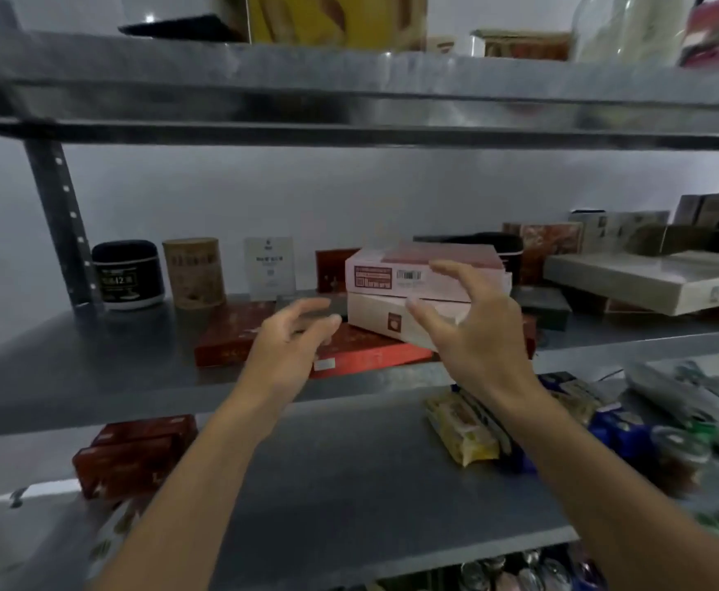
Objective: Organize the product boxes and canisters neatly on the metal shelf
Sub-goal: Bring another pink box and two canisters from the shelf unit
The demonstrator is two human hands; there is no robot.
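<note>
On the middle metal shelf (93, 368) a pink box (396, 275) lies on a white box (375, 319), both stacked on a flat red box (230, 330). My right hand (477, 330) hovers in front of the pink and white boxes with fingers spread, holding nothing. My left hand (289, 347) is over the red box, fingers loosely curved and empty. At the back left stand a black canister (127, 273), a tan canister (195, 270) and a small white carton (269, 266). A small red box (332, 270) stands behind the stack.
Flat pale boxes (647, 279) and dark boxes fill the shelf's right side. The shelf below holds red boxes (132, 454) at left and snack packets (464, 428) and blue packs at right. The top shelf carries a yellow box (336, 19) and a glass jar (630, 27).
</note>
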